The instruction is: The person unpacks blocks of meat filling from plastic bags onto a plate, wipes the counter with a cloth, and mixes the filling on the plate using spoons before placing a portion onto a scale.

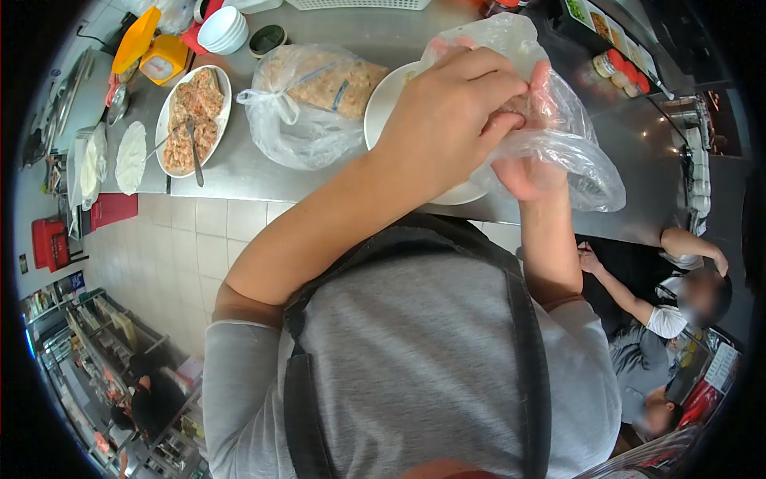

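Both of my hands are at a clear plastic bag above a white plate at the table's front edge. My left hand reaches across from the left, its fingers curled and its thumb pressed in at the bag. Whatever lies between those fingertips is mostly hidden; a little pinkish-brown stuff shows there. My right hand is seen through the clear film, with its fingers upright and curved round the bag. The left hand and the bag cover most of the plate.
Left of the plate lies a tied bag of minced filling. Farther left, an oval plate holds more filling, with cutlery in it. Stacked white bowls and a yellow container stand behind. Red-lidded jars are at right; people stand beyond.
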Available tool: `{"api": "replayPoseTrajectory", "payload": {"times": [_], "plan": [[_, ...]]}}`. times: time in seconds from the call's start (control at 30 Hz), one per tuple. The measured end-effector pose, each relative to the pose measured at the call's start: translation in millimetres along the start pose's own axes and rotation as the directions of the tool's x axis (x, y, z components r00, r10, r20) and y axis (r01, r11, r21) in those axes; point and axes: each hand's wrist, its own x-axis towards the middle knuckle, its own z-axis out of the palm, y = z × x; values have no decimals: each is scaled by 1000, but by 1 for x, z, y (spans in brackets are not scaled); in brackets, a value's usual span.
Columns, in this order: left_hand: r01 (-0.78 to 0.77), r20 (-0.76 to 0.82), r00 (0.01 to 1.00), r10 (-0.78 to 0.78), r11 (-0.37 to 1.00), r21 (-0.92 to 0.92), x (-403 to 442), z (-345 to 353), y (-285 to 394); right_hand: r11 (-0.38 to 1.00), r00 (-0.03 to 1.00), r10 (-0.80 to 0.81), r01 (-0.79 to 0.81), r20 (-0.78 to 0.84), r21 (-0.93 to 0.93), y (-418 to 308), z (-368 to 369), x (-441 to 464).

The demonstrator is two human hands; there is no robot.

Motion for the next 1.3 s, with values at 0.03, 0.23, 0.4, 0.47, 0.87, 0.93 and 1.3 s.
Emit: {"api": "replayPoseTrajectory", "payload": {"times": [0.03,0.23,0.4,0.47,0.87,0.93,1.3], "plan": [[2,0,1000,-2,1000,1,-1,2,0,1000,1000,11,-10,-13,23,0,3,-1],[11,-22,1000,-12,999,-41,-5,5,-1,999,999,18,-19,-42,-45,3,7,0],[212,143,974,-177,934,-287,-7,-10,0,993,992,81,-72,97,-90,-10,19,0],[247,110,968,-225,930,-271,-6,-21,-3,996,995,52,-47,82,-71,-13,19,0],[246,54,969,-242,964,-99,-9,-17,-14,891,866,91,-291,491,349,-18,0,1],[239,49,970,-237,969,-56,-8,-17,-17,880,845,70,-303,531,367,-17,0,0],[470,68,881,-468,850,-240,-26,-40,-37,941,941,-44,-74,336,330,-57,-12,-24]]}}
